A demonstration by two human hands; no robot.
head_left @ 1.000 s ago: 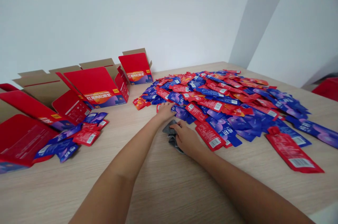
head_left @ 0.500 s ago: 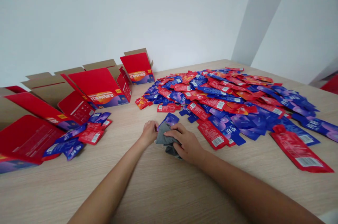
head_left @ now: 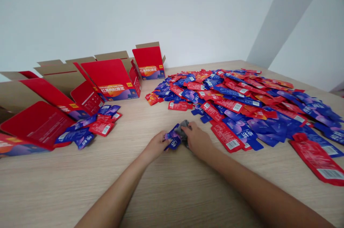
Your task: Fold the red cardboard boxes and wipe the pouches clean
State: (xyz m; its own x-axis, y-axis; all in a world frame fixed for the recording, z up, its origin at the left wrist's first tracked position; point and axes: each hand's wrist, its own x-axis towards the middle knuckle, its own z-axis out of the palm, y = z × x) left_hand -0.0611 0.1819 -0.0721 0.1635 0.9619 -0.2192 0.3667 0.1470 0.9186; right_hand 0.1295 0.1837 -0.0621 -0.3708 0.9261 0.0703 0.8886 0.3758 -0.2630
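Observation:
Between my two hands, low over the table, is a blue sachet (head_left: 174,142) with purple print and white lettering. My left hand (head_left: 156,145) is closed on its left end, thumb on top. A crumpled grey cloth (head_left: 183,127) is bunched in my right hand (head_left: 198,139), pressed against the sachet's right end. The fingers of that hand are wrapped round the cloth, so part of it is hidden. Just right of my hands lies a big heap of red and blue sachets (head_left: 231,102), with a red sachet (head_left: 227,137) at its near edge.
Open red cartons (head_left: 111,77) with brown inner flaps stand along the left, and another carton (head_left: 149,61) stands farther back. A small pile of sachets (head_left: 100,127) lies before the left cartons. One large red sachet (head_left: 319,158) lies at the right. A white wall (head_left: 188,13) rises behind.
My left hand drew a blue sachet from the heap's near edge back toward me. My right hand brought the grey cloth onto it. The view has shifted slightly left.

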